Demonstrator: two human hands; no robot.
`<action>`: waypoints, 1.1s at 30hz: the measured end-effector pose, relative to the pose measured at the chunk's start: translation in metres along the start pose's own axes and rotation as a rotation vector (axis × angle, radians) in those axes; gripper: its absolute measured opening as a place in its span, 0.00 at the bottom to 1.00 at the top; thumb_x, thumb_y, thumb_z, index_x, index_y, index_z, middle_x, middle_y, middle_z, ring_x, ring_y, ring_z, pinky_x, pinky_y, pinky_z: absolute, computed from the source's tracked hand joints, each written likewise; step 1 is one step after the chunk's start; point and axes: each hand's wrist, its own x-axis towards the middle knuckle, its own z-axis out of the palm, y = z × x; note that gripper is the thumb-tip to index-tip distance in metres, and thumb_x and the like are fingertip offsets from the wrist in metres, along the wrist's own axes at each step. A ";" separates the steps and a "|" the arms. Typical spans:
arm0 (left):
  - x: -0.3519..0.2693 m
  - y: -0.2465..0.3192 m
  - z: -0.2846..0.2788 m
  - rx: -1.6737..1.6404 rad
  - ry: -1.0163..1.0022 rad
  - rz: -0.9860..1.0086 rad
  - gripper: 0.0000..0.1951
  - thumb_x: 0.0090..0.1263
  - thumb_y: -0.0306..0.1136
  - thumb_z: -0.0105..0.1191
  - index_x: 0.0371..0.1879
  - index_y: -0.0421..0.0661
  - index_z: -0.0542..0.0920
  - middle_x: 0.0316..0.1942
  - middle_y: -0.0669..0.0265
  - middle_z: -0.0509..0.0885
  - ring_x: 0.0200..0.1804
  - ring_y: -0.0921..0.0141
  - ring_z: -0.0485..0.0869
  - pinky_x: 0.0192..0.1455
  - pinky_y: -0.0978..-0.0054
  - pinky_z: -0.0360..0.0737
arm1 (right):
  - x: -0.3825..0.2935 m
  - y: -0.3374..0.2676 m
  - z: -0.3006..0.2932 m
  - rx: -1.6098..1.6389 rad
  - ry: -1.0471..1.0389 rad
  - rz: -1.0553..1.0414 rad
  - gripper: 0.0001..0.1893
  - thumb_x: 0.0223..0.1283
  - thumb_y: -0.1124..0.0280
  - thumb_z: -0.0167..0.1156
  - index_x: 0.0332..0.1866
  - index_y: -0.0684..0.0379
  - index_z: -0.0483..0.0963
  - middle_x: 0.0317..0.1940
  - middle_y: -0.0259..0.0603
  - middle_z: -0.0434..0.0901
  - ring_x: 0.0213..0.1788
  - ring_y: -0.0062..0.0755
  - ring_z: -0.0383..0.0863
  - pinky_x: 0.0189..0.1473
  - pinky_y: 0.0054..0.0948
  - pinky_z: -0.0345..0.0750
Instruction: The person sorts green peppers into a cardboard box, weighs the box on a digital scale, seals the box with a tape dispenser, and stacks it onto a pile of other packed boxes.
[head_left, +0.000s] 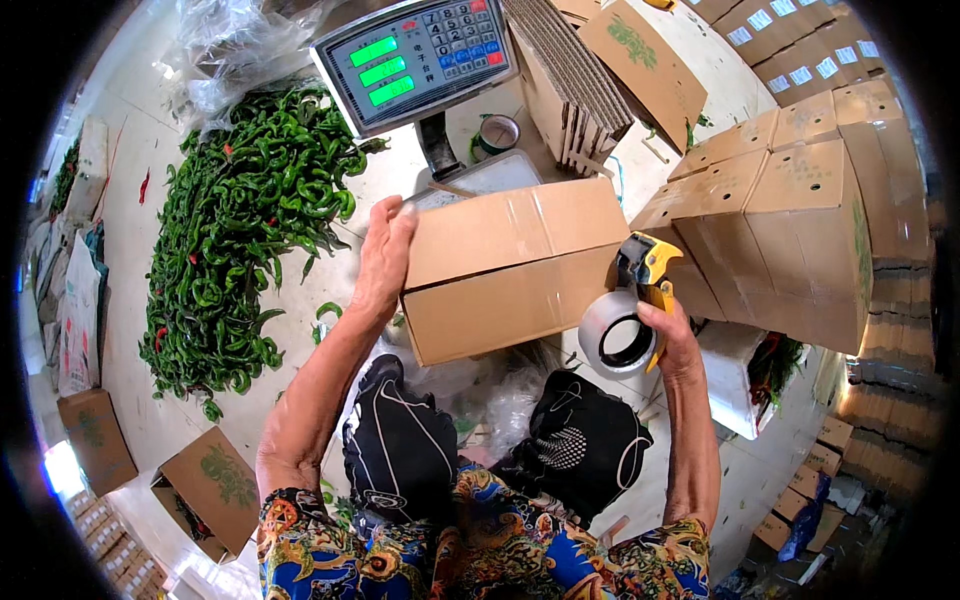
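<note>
A closed cardboard box (517, 277) lies before me, tilted slightly, with a strip of clear tape across its middle seam. My left hand (384, 259) holds its left end, the palm against the side and the fingers pointing up. In my right hand (679, 341) is a yellow and black tape dispenser (654, 259) carrying a roll of clear tape (600, 319). The dispenser's head is at the box's right end; I cannot tell whether it presses on the cardboard. Behind the box, part of a metal scale platform (499, 171) shows under the scale's lit display (409, 64).
Green chili peppers (240, 247) lie heaped on the floor to the left. Flattened cartons (566, 82) lean behind the scale, near another tape roll (499, 133). Packed cartons (795, 180) stand at the right, beside a white foam box (727, 375). An open carton (214, 487) sits lower left.
</note>
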 end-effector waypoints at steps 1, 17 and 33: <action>0.007 -0.004 0.008 -0.023 0.050 0.012 0.28 0.81 0.51 0.48 0.67 0.40 0.73 0.52 0.55 0.84 0.55 0.65 0.81 0.61 0.67 0.75 | -0.004 -0.005 0.008 -0.025 -0.030 -0.003 0.36 0.51 0.59 0.71 0.66 0.62 0.74 0.52 0.34 0.79 0.52 0.25 0.76 0.60 0.25 0.72; 0.064 0.016 0.019 0.887 -0.074 0.674 0.10 0.76 0.38 0.53 0.46 0.47 0.83 0.40 0.61 0.82 0.47 0.56 0.80 0.47 0.53 0.79 | -0.014 -0.043 0.019 -0.383 -0.050 0.033 0.30 0.56 0.51 0.73 0.56 0.63 0.76 0.41 0.35 0.80 0.43 0.25 0.78 0.50 0.26 0.77; -0.031 0.103 -0.003 -0.319 -0.741 -0.015 0.32 0.76 0.63 0.53 0.57 0.42 0.79 0.44 0.65 0.85 0.49 0.73 0.84 0.51 0.72 0.81 | -0.014 -0.085 0.114 -1.077 0.110 -0.652 0.38 0.43 0.64 0.84 0.59 0.64 0.72 0.46 0.51 0.85 0.49 0.47 0.88 0.55 0.39 0.82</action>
